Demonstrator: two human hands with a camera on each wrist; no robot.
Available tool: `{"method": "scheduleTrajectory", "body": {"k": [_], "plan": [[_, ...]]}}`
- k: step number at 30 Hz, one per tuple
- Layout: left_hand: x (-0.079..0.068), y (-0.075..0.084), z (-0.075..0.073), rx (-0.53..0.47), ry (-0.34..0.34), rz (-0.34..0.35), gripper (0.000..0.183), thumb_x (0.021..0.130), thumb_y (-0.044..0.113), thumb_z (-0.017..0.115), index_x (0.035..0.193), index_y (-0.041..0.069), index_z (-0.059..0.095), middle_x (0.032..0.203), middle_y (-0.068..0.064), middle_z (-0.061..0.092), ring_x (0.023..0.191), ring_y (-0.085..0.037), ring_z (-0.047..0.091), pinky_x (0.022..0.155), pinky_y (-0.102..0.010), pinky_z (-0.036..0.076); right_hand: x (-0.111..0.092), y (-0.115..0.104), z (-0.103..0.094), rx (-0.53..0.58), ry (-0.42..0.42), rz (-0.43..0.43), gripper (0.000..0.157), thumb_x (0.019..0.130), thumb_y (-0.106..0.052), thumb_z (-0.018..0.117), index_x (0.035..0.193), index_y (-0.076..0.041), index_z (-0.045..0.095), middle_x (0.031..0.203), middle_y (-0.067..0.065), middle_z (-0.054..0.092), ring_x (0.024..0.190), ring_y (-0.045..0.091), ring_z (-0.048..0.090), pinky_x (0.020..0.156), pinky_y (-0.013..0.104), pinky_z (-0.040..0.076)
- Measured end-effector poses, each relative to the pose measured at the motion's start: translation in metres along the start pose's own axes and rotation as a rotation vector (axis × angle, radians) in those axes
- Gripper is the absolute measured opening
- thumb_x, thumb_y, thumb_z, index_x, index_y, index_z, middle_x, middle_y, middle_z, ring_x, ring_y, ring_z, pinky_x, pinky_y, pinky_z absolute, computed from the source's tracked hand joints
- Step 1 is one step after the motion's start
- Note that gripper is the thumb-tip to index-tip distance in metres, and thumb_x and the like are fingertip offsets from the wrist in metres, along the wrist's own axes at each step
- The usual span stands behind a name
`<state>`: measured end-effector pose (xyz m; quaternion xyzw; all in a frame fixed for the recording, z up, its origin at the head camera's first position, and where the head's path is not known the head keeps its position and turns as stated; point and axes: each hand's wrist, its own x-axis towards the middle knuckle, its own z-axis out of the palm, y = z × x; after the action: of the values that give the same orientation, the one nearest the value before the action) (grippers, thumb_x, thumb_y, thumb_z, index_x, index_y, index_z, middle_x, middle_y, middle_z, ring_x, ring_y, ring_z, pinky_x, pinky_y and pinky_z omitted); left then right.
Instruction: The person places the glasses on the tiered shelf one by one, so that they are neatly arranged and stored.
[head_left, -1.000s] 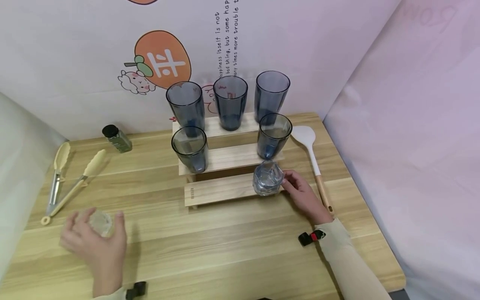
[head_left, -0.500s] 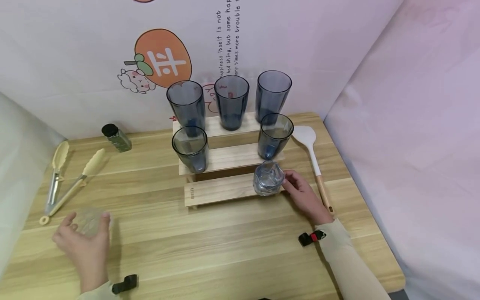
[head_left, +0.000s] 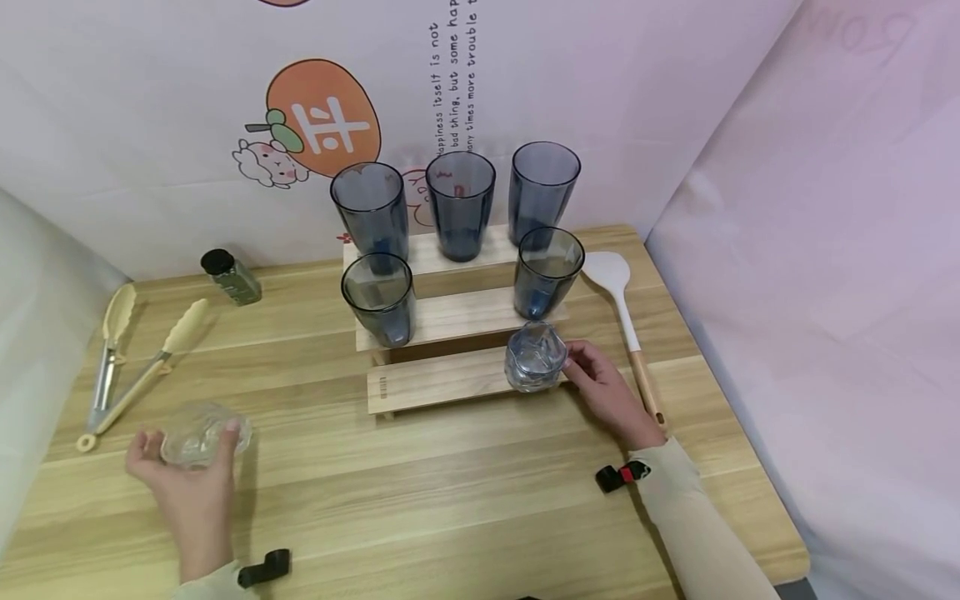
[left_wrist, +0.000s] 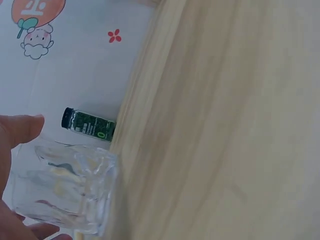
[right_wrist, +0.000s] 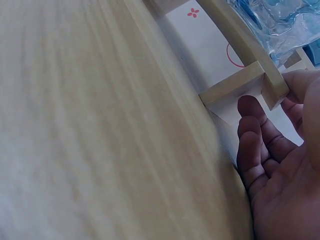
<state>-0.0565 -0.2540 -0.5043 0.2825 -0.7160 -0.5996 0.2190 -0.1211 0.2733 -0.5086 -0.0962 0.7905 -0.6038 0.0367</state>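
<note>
My left hand [head_left: 183,483] holds a clear glass cup [head_left: 202,435] above the left of the table, thumb on one side and fingers on the other. In the left wrist view this cup [left_wrist: 62,185] lies sideways across the picture. My right hand [head_left: 603,387] grips the right end of the stepped wooden rack's lowest board [head_left: 438,379]. In the right wrist view its thumb and index finger meet the board end [right_wrist: 275,87], with other fingers curled below. Right beside them a bluish clear glass cup [head_left: 536,358] stands on that board.
Two grey-blue tumblers [head_left: 378,300] [head_left: 547,275] stand on the middle step and three [head_left: 460,208] on the top. A white spatula [head_left: 618,292] lies right of the rack. Tongs [head_left: 142,375] and a black-capped jar [head_left: 234,277] lie at left, near the wall.
My left hand and its cup moved left, then back right a little, with the cup now showing more plainly between thumb and fingers. The right hand stayed at the rack.
</note>
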Motion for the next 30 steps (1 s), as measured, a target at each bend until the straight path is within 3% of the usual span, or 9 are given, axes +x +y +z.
{"method": "scheduleTrajectory", "body": {"k": [2,6,11,16,23,26,30], "plan": [[0.0,-0.001,0.002,-0.076,0.01,-0.07,0.101,0.082,0.013,0.086,0.154,0.021,0.015,0.157,-0.014,0.022,0.144,-0.025,0.025,0.118,-0.033,0.023,0.0,0.0,0.0,0.001,0.002,0.0,0.025,0.107,-0.007,0.052,0.127,0.007,0.056,0.117,0.017,0.063,0.104,0.014,0.06,0.087,0.026,0.049],[0.0,-0.002,0.008,-0.087,0.027,-0.131,0.101,0.081,0.019,0.088,0.154,0.022,0.018,0.155,-0.008,0.029,0.143,-0.026,0.028,0.116,-0.033,0.027,-0.001,-0.001,0.0,0.01,0.008,0.004,0.025,0.107,-0.008,0.052,0.127,0.006,0.056,0.117,0.016,0.062,0.103,0.015,0.06,0.086,0.026,0.049],[0.001,0.0,0.013,-0.035,0.039,-0.146,0.093,0.083,0.027,0.087,0.153,0.024,0.025,0.153,-0.004,0.034,0.142,-0.024,0.029,0.116,-0.033,0.028,-0.001,-0.002,0.001,0.002,0.003,0.002,0.025,0.107,-0.008,0.052,0.126,0.007,0.056,0.116,0.016,0.062,0.103,0.015,0.059,0.086,0.026,0.049],[0.002,0.001,0.017,-0.083,-0.021,-0.106,0.085,0.082,0.015,0.087,0.149,0.016,0.035,0.146,-0.005,0.042,0.139,-0.027,0.036,0.113,-0.032,0.033,0.0,0.008,0.001,-0.004,0.003,-0.007,0.025,0.107,-0.008,0.052,0.127,0.007,0.056,0.119,0.017,0.062,0.105,0.015,0.059,0.088,0.026,0.048],[-0.007,0.01,0.033,0.063,-0.238,-0.045,0.081,0.08,0.016,0.089,0.147,0.012,0.045,0.145,-0.004,0.047,0.14,-0.023,0.037,0.116,-0.035,0.028,0.005,0.036,-0.001,-0.02,0.016,-0.008,0.026,0.108,-0.013,0.052,0.13,-0.001,0.058,0.122,0.013,0.062,0.109,0.017,0.059,0.09,0.025,0.048],[-0.016,0.023,0.046,0.029,-0.353,0.004,0.078,0.079,0.008,0.089,0.146,0.012,0.048,0.143,-0.006,0.049,0.139,-0.024,0.04,0.117,-0.036,0.027,0.006,0.039,-0.001,-0.015,0.017,-0.006,0.027,0.108,-0.015,0.052,0.131,-0.002,0.057,0.123,0.012,0.062,0.111,0.018,0.059,0.09,0.026,0.048],[-0.03,0.043,0.067,-0.004,-0.513,0.099,0.074,0.078,0.001,0.089,0.142,0.011,0.053,0.139,-0.006,0.053,0.129,-0.023,0.047,0.112,-0.04,0.035,0.005,0.042,-0.002,0.007,0.017,0.004,0.027,0.108,-0.016,0.051,0.13,-0.002,0.057,0.124,0.013,0.062,0.112,0.02,0.059,0.09,0.027,0.048]]}}
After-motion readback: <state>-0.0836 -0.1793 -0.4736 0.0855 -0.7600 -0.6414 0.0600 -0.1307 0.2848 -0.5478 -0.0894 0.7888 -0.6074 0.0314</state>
